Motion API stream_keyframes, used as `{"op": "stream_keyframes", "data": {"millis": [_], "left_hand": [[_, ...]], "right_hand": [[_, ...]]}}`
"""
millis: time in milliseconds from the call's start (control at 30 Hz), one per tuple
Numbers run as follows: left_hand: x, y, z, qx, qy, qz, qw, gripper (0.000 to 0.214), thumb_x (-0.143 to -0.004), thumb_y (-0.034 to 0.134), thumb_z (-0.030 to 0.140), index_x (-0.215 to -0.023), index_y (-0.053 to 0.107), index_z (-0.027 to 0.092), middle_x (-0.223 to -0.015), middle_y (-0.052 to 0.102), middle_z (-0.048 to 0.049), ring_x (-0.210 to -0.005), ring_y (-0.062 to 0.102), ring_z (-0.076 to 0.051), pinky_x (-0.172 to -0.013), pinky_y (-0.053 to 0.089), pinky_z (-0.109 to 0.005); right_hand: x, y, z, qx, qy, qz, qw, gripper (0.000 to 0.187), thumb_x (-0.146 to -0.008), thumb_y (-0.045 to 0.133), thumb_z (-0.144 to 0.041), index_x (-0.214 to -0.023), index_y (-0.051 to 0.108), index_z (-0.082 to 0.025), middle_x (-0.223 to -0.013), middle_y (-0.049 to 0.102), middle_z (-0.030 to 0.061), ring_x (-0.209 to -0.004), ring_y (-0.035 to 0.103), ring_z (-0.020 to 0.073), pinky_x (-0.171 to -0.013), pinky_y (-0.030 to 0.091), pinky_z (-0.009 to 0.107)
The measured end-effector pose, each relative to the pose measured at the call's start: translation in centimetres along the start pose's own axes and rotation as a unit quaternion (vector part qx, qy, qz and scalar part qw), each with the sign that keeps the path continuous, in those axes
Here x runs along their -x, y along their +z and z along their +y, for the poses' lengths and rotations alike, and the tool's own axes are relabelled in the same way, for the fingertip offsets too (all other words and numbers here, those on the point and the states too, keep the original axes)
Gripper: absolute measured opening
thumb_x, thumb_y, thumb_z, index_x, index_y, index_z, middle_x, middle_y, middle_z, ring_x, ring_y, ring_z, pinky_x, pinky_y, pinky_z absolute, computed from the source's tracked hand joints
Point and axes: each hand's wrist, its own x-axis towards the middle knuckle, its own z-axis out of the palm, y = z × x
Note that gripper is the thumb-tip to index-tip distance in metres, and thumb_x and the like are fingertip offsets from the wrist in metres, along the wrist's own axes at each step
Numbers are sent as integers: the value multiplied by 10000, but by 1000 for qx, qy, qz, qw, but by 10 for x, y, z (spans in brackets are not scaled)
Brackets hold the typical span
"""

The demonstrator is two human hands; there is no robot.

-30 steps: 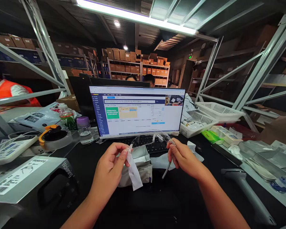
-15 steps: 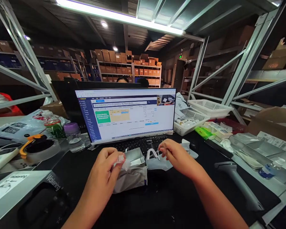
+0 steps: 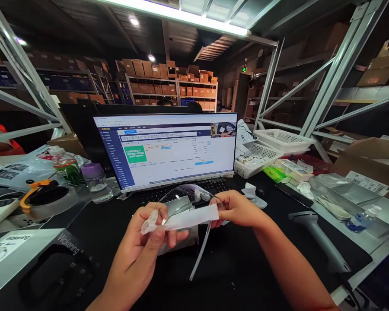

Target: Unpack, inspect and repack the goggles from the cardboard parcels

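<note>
Both hands hold a pair of clear glasses [image 3: 188,192] above the black desk [image 3: 233,268]. My left hand [image 3: 145,242] pinches one temple end, which has a white paper strip [image 3: 189,217] stretched across toward the other hand. My right hand [image 3: 235,209] grips the other side near the hinge and the strip's right end. A loose temple arm [image 3: 201,252] hangs down between the hands. Behind them sit a small open grey box [image 3: 178,206] and a grey pouch [image 3: 178,244], partly hidden by my left hand.
A monitor [image 3: 168,149] and keyboard [image 3: 214,185] stand behind the hands. A tape roll [image 3: 47,199] and bottles [image 3: 95,181] are at the left, a printer [image 3: 29,263] at near left. White baskets [image 3: 272,149], a barcode scanner [image 3: 320,242] and cartons lie at the right. Other people sit beyond the monitor.
The glasses went down to the box, then came back up. The paper strip, hanging from my left hand before, is now stretched level between both hands. The view shifted right.
</note>
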Motion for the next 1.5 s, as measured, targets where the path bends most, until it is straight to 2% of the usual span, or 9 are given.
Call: {"op": "stream_keyframes", "data": {"millis": [100, 233, 433, 567, 733, 867, 1133, 1333, 1500], "left_hand": [[2, 10, 3, 24, 11, 31, 999, 209, -912, 634, 440, -856, 545, 259, -956, 474, 29, -617, 499, -80, -670, 574, -275], [-9, 1, -7, -104, 65, 24, 992, 176, -876, 677, 424, -831, 625, 262, -927, 554, 0, -851, 558, -145, -752, 503, -218], [-28, -19, -37, -197, 11, -27, 980, 389, -842, 680, 438, -1162, 577, 243, -1129, 641, -74, -977, 638, -209, -809, 562, -304], [-63, -9, -57, -451, 37, -187, 872, 281, -980, 427, 367, -994, 645, 190, -1041, 689, -96, -967, 666, -225, -876, 560, -386], [-119, 55, -89, -545, 46, -372, 750, 93, -890, 664, 224, -956, 696, 168, -1075, 698, -66, -1125, 615, -236, -1022, 479, -462], [-128, 101, -128, -600, -7, -416, 683, 294, -931, 654, 362, -1139, 643, 155, -1183, 657, -89, -1063, 644, -233, -931, 542, -469], [-118, 105, -154, -592, -56, -393, 702, 299, -934, 652, 365, -1159, 633, 169, -1144, 660, -68, -997, 664, -218, -844, 576, -401], [-141, 84, -110, -558, -15, -396, 730, 230, -936, 646, 370, -1010, 655, 152, -983, 679, -40, -861, 659, -170, -791, 568, -368], [-136, 34, -60, -533, 74, -253, 804, 122, -921, 545, 249, -886, 644, 188, -802, 674, -6, -714, 621, -152, -681, 497, -293]], "right_hand": [[-11, 2, 9, -96, 10, 13, 995, 401, -676, 879, -456, -795, 650, -149, -688, 717, 19, -684, 732, 180, -644, 597, 267], [-27, 1, 18, -162, -29, 108, 980, 557, -568, 898, -597, -771, 594, -177, -725, 661, -24, -637, 677, 121, -624, 603, 244], [-19, -30, 6, -131, -79, 214, 965, 555, -560, 887, -619, -797, 636, -184, -760, 673, -4, -655, 667, 137, -612, 610, 273], [11, -76, -8, -72, -113, 318, 938, 502, -577, 886, -568, -797, 661, -178, -719, 668, 1, -644, 657, 157, -597, 610, 292], [44, -120, -13, 10, -132, 445, 885, 461, -560, 888, -534, -756, 646, -194, -686, 610, -22, -629, 604, 151, -617, 616, 312], [54, -128, -13, 64, -126, 476, 868, 420, -629, 841, -546, -773, 649, -201, -679, 598, -18, -620, 598, 160, -621, 625, 338], [56, -127, -16, 66, -111, 434, 892, 471, -629, 841, -597, -734, 636, -186, -669, 630, 5, -626, 642, 170, -606, 649, 338], [51, -130, -15, 49, -113, 428, 896, 462, -628, 859, -576, -762, 649, -188, -684, 654, 11, -650, 680, 191, -629, 659, 348], [42, -125, -8, 50, -125, 429, 893, 410, -668, 829, -566, -747, 642, -210, -685, 653, 19, -644, 677, 210, -621, 654, 367]]}}
